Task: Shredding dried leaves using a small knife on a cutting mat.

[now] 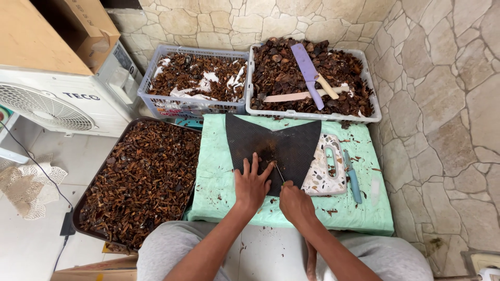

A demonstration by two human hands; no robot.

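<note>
- Stone-walled corner; green counter (pixel 219 171) carries a black mat (pixel 291 145).
- Left hand (pixel 251 184) lies flat, fingers spread, pinning the mat.
- Right hand (pixel 295 203) grips a thin blade (pixel 279 172); best kept clear of the fingertips.

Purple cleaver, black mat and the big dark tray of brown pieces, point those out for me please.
Purple cleaver (pixel 304 65): head view, middle of its blade, lying in the right basket.
Black mat (pixel 297 143): head view, bare right part, on the green cloth.
Dark tray (pixel 99 174): head view, its left rim.
</note>
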